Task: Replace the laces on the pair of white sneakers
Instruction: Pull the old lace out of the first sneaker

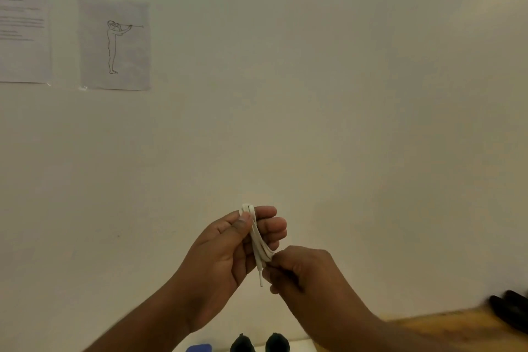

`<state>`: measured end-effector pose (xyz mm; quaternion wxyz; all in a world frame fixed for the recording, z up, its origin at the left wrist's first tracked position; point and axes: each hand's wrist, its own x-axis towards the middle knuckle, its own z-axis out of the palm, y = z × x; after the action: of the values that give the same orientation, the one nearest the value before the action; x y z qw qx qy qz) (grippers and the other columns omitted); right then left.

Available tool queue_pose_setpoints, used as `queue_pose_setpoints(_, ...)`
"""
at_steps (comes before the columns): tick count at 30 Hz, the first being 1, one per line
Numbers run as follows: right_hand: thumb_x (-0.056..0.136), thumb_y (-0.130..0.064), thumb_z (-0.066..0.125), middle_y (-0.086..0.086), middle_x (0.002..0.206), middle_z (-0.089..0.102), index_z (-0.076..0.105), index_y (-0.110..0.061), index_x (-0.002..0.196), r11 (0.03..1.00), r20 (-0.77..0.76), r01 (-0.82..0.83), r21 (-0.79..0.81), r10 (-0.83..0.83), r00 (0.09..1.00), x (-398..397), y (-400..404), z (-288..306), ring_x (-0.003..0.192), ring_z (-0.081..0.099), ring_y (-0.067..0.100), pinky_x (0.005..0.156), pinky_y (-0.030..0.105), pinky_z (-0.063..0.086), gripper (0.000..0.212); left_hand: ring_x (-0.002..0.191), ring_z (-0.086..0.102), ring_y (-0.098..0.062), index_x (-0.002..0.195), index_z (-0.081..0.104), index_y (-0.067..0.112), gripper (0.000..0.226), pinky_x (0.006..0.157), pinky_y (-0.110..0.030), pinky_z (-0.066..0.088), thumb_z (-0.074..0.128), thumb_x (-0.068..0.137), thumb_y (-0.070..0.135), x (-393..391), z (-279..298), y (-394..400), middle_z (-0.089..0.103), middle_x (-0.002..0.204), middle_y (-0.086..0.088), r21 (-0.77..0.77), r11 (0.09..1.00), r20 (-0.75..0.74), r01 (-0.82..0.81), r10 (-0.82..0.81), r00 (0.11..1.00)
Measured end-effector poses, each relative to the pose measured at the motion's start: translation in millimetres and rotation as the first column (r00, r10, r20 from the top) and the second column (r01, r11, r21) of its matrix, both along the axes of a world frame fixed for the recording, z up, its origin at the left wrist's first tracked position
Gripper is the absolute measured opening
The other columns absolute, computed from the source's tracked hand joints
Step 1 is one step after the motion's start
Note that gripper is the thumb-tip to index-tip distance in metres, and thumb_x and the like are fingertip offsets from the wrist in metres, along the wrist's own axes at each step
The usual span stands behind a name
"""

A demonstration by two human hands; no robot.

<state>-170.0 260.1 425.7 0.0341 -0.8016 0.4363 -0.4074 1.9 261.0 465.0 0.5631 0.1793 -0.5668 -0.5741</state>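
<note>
A folded bundle of white laces (256,240) is held up in front of the wall, one tip hanging down below it. My left hand (228,251) grips the upper part of the bundle between thumb and curled fingers. My right hand (303,274) pinches the bundle's lower end, its fingers curled. The white sneakers are not clearly visible; two dark rounded shapes (260,343) show at the bottom edge.
A plain cream wall fills the view, with two paper sheets (114,43) taped at the upper left. A wooden tabletop (445,326) shows at the lower right with a dark object (511,308) on it. A blue item (199,348) lies at the bottom edge.
</note>
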Motion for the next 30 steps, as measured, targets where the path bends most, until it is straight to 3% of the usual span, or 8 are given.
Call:
queue_pose_setpoints(3,0.098,-0.047,0.048,-0.013,0.078,0.064,0.071,-0.029,0.09,0.959,-0.042,0.059,-0.279,-0.074,0.996,1,-3,-11,0.067,0.059,0.009,0.061,0.018,0.051,0.03,0.108,0.071,-0.032,0.123,0.064,0.002,0.044,0.095,-0.038,0.056,0.041,0.096,0.027,-2,-1,1,0.072,0.114,-0.022,-0.014,0.999,-0.008,-0.033,0.033,0.999)
queue_pose_setpoints(6,0.097,-0.047,0.048,-0.014,0.074,0.063,0.069,-0.029,0.085,0.874,-0.041,0.114,-0.473,-0.152,0.988,0,-5,-15,0.056,0.055,0.006,0.052,0.016,0.05,0.03,0.108,0.071,-0.031,0.123,0.063,0.002,0.045,0.093,-0.036,0.058,0.042,0.094,0.029,-3,-2,2,0.073,0.113,-0.021,-0.023,0.998,-0.026,-0.057,0.056,0.998)
queue_pose_setpoints(12,0.099,-0.038,0.058,-0.005,0.072,0.063,0.071,-0.018,0.086,0.718,-0.01,0.122,-0.685,-0.176,0.984,8,-7,-15,0.052,0.054,0.006,0.054,0.009,0.047,0.028,0.11,0.071,-0.029,0.125,0.062,0.004,0.042,0.091,-0.031,0.058,0.037,0.1,0.027,-7,-4,2,0.073,0.115,-0.017,-0.024,0.996,-0.069,-0.081,0.08,0.994)
queue_pose_setpoints(17,0.1,-0.033,0.055,-0.004,0.079,0.065,0.069,-0.018,0.097,0.723,0.111,0.145,-0.675,-0.095,0.989,20,-10,-20,0.062,0.056,0.006,0.06,0.013,0.05,0.021,0.11,0.071,-0.026,0.124,0.063,0.007,0.044,0.097,-0.037,0.056,0.038,0.096,0.031,-14,-9,4,0.074,0.115,-0.013,-0.011,0.993,-0.087,-0.116,0.114,0.99)
queue_pose_setpoints(21,0.096,-0.036,0.063,-0.012,0.082,0.065,0.065,-0.022,0.099,0.791,0.293,0.164,-0.59,0.02,0.956,23,-11,-23,0.073,0.058,-0.001,0.069,0.004,0.046,0.014,0.112,0.07,-0.026,0.124,0.062,0.008,0.042,0.093,-0.037,0.058,0.038,0.099,0.03,-16,-12,4,0.073,0.116,-0.014,0.021,0.993,-0.113,-0.117,0.119,0.986)
queue_pose_setpoints(24,0.093,-0.038,0.066,-0.017,0.079,0.064,0.069,-0.024,0.092,0.838,0.388,0.166,-0.519,0.058,0.92,25,-11,-21,0.072,0.06,-0.003,0.067,0.004,0.045,0.015,0.113,0.069,-0.027,0.124,0.063,0.007,0.041,0.093,-0.035,0.058,0.038,0.1,0.029,-17,-12,4,0.073,0.117,-0.014,0.057,0.992,-0.131,-0.109,0.116,0.985)
queue_pose_setpoints(30,0.087,-0.05,0.07,-0.017,0.085,0.063,0.069,-0.026,0.09,0.906,0.501,0.154,-0.394,0.072,0.862,22,-11,-22,0.067,0.062,0.012,0.06,0.01,0.045,0.024,0.111,0.07,-0.03,0.124,0.063,0.006,0.039,0.091,-0.035,0.058,0.034,0.106,0.026,-18,-13,7,0.072,0.117,-0.016,0.111,0.993,-0.121,-0.046,0.059,0.991)
